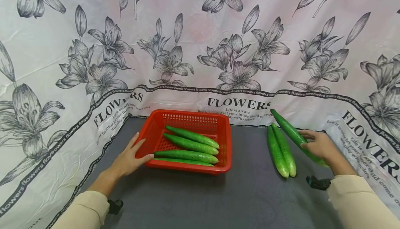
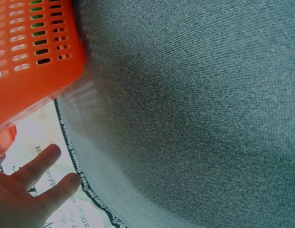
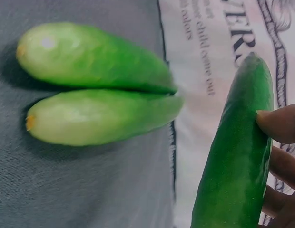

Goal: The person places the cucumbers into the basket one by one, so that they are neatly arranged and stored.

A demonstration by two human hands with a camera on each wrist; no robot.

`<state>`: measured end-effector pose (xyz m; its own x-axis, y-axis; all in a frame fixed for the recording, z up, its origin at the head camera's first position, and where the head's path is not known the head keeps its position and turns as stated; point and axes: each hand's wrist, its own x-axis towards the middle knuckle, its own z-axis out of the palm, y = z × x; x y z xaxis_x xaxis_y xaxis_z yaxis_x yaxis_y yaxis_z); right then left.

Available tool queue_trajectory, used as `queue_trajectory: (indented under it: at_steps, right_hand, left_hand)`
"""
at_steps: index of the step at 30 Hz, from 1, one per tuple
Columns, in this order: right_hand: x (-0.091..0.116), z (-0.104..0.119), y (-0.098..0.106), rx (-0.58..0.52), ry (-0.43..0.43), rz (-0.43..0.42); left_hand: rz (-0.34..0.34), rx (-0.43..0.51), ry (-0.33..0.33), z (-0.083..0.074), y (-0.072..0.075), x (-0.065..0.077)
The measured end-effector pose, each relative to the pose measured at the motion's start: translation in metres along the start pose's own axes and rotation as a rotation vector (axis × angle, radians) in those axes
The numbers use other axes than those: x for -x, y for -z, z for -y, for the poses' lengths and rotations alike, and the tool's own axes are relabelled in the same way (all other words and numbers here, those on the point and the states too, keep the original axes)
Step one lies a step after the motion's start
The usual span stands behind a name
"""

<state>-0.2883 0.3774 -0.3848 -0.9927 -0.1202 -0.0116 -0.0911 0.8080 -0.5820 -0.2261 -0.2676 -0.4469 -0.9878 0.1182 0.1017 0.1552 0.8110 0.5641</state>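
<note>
In the head view my right hand (image 1: 318, 146) grips a green cucumber (image 1: 289, 128), its thumb and fingers on either side. The cucumber is tilted, its dark stem end pointing to the far left. Close beside it, two cucumbers (image 3: 85, 57) lie side by side on the grey cloth, pale ends toward me. My left hand (image 1: 128, 159) is at the left side of a red plastic basket (image 1: 227, 142), fingers spread and straight, thumb right at the rim. Inside the basket lie several cucumbers (image 1: 190, 147). The left wrist view shows the spread fingers (image 2: 59, 192) near the basket's slotted wall.
A grey cloth (image 1: 250, 194) covers the work surface. Behind and at both sides hangs a white and pink curtain (image 1: 200, 55) with flower drawings and printed words, its lower part meeting the surface just behind the basket.
</note>
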Motion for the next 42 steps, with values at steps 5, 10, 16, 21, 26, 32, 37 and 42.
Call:
queue_trajectory:
  at_steps: [5, 10, 16, 21, 26, 32, 37, 42]
  right_hand:
    - [0.0, 0.02, 0.007, 0.013, 0.048, 0.024]
    - [0.002, 0.039, 0.01, 0.045, 0.116, 0.013]
    - [0.004, 0.06, 0.011, 0.024, 0.174, 0.026]
    - [0.007, 0.079, 0.013, 0.036, 0.254, 0.035]
    - [0.009, 0.099, 0.014, 0.067, 0.336, 0.038]
    - [0.009, 0.126, 0.011, 0.092, 0.437, 0.045]
    - [0.003, 0.147, 0.007, 0.122, 0.491, 0.064]
    - [-0.003, 0.167, 0.005, 0.122, 0.526, 0.078]
  left_hand:
    - [0.004, -0.004, 0.004, -0.001, 0.001, 0.0]
    - [0.006, -0.013, 0.006, -0.001, 0.002, 0.0]
    - [0.006, -0.015, 0.002, -0.001, 0.001, 0.0]
    - [0.009, -0.028, 0.006, 0.0, -0.001, 0.0]
    - [0.003, -0.027, 0.009, 0.001, 0.0, 0.001]
    - [0.005, -0.034, 0.01, 0.002, 0.001, 0.0]
    - [0.003, -0.036, 0.01, 0.002, 0.002, 0.0]
    - [0.0, -0.029, 0.002, 0.0, 0.002, 0.001]
